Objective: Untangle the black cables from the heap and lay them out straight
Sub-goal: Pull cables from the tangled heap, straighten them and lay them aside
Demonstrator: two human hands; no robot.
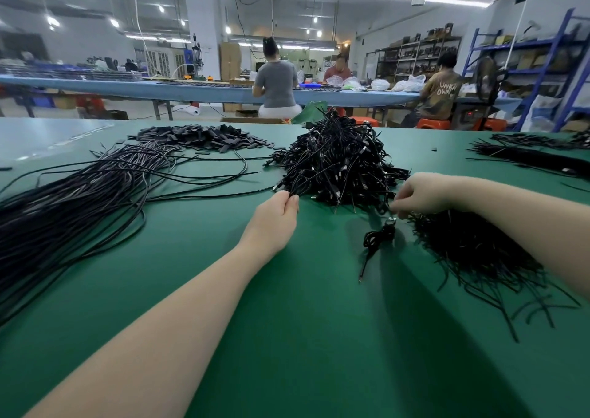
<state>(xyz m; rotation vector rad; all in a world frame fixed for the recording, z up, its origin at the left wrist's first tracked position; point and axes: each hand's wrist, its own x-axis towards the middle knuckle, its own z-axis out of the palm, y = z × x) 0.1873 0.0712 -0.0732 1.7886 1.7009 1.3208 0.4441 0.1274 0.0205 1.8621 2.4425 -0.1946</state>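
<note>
**Hands at the heap, picking out the next cable**

Left hand (279, 208) reaches to the near left foot of the heap (338, 159) and pinches a cable end between thumb and fingers, right where the tangle meets the green desk (223, 337). Further left, a broad sheaf of long cables (73, 200) already lies roughly straight, fanning towards the near edge, with a scatter of small black pieces (204, 136) behind it. The heap itself sits mid-desk, dense and knotted. Just beside its right foot, the right hand (421, 194) hovers with fingers curled down over a small coiled cable (380, 235) lying on the desk; whether it actually grips anything I cannot tell. A second spread of short cables (472, 248) lies under the right forearm.

The step in hand looks like drawing one cable free. Next, the left hand likely needs a slow, steady pull away from the heap, with the right steadying the tangle so neighbours do not drag along.
</note>
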